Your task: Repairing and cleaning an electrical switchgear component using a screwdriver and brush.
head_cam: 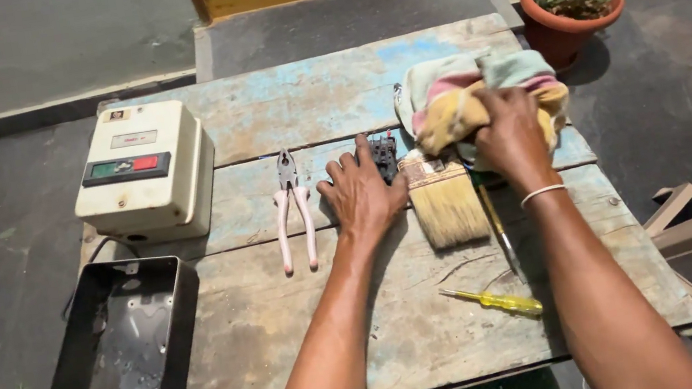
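Just beyond left fingers (351, 166): black component (384, 159).

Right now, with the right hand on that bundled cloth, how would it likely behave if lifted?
The cloth looks soft and crumpled, so it would probably sag and unfold rather than keep its shape. It seems light for its bulk. The right hand presses on its folds, and a loose end may drag the paintbrush beside it.
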